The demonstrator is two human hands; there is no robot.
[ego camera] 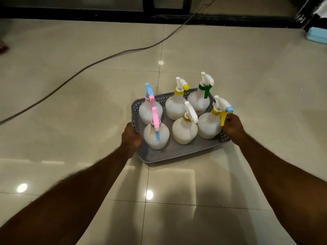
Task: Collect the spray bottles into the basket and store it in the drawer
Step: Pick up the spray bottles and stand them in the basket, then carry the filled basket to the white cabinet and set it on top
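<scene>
Both forearms reach in from six o'clock; the left hand (pixel 131 137) grips the grey basket (pixel 177 152) at its nine o'clock rim, the right hand (pixel 232 128) at three o'clock. Six white spray bottles (pixel 184 132) stand upright inside, above tiled floor (pixel 88 85). No label is readable.

White bottles in a grey basket on a cream floor

The basket (pixel 178 152) is grey-lilac with a pierced lattice pattern in its walls. All six bottles (pixel 184 131) have milky white bodies; their spray tops mix pink and blue, yellow and white, green and white, and yellow with a blue nozzle. The floor tiles (pixel 88 85) are glossy cream, crossed by a grey cable (pixel 99 61). A pale blue box (pixel 316 35) sits far right.
</scene>
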